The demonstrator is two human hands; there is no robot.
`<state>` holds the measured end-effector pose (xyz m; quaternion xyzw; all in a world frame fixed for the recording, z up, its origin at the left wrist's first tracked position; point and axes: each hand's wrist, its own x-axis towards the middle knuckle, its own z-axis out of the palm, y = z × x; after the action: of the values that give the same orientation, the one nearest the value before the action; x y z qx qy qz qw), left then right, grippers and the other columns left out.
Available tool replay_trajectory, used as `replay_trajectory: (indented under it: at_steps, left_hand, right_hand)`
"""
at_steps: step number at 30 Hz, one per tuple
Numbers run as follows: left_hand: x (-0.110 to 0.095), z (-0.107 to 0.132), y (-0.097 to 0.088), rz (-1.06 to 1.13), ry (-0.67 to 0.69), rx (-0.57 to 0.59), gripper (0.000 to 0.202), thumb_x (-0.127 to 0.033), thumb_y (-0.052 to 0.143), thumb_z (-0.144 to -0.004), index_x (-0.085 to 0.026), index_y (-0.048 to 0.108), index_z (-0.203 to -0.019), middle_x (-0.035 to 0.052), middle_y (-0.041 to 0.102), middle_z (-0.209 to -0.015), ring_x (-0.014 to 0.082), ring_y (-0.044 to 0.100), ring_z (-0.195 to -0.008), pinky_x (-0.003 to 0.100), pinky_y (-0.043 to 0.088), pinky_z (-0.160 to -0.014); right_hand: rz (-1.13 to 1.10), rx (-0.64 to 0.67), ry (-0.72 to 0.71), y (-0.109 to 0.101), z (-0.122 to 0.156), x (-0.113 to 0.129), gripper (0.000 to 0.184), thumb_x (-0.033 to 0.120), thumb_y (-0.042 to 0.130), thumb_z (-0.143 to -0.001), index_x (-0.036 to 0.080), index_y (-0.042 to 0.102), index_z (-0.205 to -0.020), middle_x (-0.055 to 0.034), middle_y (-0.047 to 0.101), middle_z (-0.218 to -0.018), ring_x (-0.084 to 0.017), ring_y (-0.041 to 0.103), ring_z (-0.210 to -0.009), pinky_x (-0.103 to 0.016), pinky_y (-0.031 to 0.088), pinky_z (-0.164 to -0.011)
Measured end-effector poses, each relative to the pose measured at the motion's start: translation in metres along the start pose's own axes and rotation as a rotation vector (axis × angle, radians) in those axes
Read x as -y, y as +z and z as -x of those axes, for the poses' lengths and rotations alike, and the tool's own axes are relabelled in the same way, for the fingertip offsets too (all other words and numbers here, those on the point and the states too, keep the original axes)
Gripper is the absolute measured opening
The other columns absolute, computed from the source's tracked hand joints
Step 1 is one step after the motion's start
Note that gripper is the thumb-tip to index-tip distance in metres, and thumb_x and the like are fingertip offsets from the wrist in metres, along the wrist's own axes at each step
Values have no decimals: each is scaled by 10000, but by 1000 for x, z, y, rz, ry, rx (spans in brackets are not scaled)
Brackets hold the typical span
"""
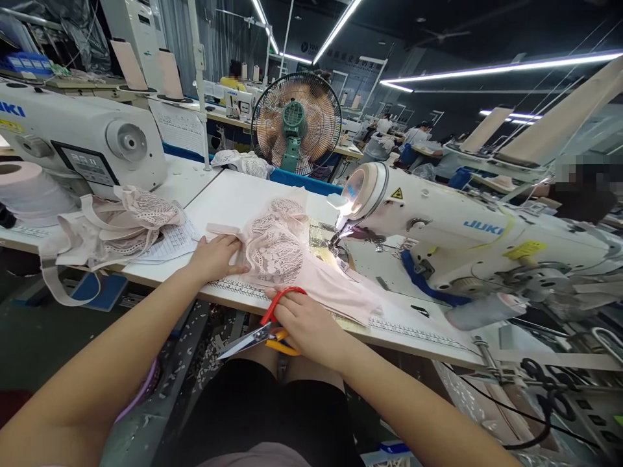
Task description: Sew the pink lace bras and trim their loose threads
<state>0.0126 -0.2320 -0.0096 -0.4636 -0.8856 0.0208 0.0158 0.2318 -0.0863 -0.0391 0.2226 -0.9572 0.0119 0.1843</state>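
Note:
A pale pink lace bra (277, 250) lies spread on the white sewing table, its far right part reaching toward the needle area of the sewing machine. My left hand (217, 256) rests flat on the table at the bra's left edge, fingers against a folded pink strip and thumb apart. In my right hand (306, 321) is a pair of scissors (250, 338) with red and yellow handles. Their blades point left and down past the table's front edge, slightly parted. The right fingers also touch the bra's lower edge.
The lit JUKI sewing machine (428, 217) stands right; another machine (82, 133) is left. A pile of pink lace pieces (121, 224) lies partly over a written paper (170, 241). A ruler tape (413, 334) runs along the front edge. A fan (294, 120) stands behind.

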Motion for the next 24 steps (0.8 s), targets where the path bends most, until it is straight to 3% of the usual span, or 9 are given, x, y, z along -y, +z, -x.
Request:
replay_trajectory:
  at_steps: [4,8,20,24]
  left_hand:
    - [0,1,2,2,3,-25,610,-547,420,-844,-196,436,-1343,114,397,-1444,325,328,-1316,676,255,-999]
    - [1,2,5,11,2,-42,622,-568,437,-837,-206,436,-1343,102,405,-1441,320,337,-1313,672,246,-1009]
    - [2,4,7,14,-3,-55,593,-559,406,-853,-220,444,-1337,93,403,-1446,303,333,-1323,630,227,-1041]
    - [-1,7,2,-18,-5,-68,561,-537,386,-860,-213,475,-1309,89,430,-1426,310,373,-1298,633,286,-1007]
  right_hand:
    - [-25,163,23,2,-32,11,242,166,545,-782,71,577,-1002,-145,622,-1083,-257,565,-1001,-359,444,-950]
    - [-14,284,92,4,-45,14,163,144,521,-784,81,585,-920,-122,625,-924,-247,568,-892,-351,463,-877]
    - [-13,175,85,7,-31,12,167,154,555,-749,103,568,-908,-104,605,-914,-243,538,-889,-344,448,-876]
    - [92,99,251,3,-10,2,109,135,556,-761,97,574,-863,-118,595,-860,-248,533,-854,-358,458,-812]
